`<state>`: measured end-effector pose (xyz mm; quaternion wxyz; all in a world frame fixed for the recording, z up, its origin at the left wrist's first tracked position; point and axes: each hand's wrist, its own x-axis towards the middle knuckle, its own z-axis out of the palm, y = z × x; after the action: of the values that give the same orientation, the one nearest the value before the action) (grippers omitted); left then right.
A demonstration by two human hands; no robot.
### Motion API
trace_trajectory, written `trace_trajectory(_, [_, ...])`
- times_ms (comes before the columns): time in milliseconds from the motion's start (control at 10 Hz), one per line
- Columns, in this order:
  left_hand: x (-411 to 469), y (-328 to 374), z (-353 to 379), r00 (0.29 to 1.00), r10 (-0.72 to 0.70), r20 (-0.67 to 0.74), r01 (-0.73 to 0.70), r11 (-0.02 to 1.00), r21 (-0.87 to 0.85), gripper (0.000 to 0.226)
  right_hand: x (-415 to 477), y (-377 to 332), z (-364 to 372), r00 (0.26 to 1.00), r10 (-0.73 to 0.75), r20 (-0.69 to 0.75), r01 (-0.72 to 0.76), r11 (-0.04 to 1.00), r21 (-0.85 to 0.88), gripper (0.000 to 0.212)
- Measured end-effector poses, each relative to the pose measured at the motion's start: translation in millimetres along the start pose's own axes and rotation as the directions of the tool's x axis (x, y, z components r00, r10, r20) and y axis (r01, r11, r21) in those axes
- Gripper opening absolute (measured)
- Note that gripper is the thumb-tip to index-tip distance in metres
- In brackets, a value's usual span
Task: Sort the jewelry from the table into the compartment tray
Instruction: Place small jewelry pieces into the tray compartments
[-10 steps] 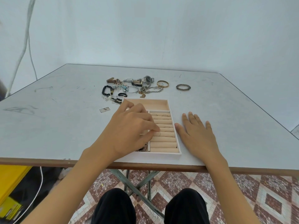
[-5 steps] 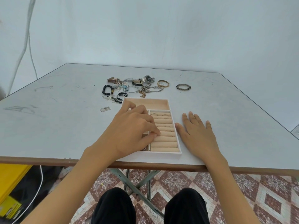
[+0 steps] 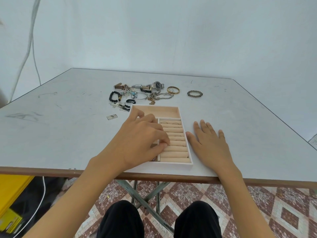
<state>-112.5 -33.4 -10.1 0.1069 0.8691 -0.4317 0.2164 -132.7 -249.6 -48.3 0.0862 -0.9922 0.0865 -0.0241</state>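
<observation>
At the near edge of the tabletop, head view: a compartment tray lies between both hands.
Left hand: reaches over the tray's left side, fingers curled, thumb and forefinger tips pressed together in a groove of the ring rolls. I cannot tell whether this grip has a ring in it.
Right hand: flat on the tabletop, fingers straight, just beside the tray's right wall, holding nothing.
Step in hand: probably seating a ring in the rolls.
Next move: likely a reach past the tray for another piece.
Tray contents: several thin rings sit tucked in the rolls. The long far compartment shows nothing. The left compartments are mostly hidden.
Jewelry: heaped beyond the tray's far wall, with a watch, chains, a gold bangle and a beaded bracelet set apart.
</observation>
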Motion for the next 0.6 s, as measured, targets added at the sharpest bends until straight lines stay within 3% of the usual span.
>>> trace_trajectory(400, [0, -4, 3, 0.999, -0.019, 0.03, 0.02, 0.999, -0.042, 0.028, 0, -1, 0, 1.0, -0.005, 0.001, 0.005, 1.0, -0.022, 0.063])
trace_trajectory(600, [11, -15, 1, 0.998, -0.068, 0.016, 0.07, 0.975, -0.209, 0.039, 1, -1, -4, 1.0, -0.021, 0.001, 0.021, 0.997, -0.073, 0.063])
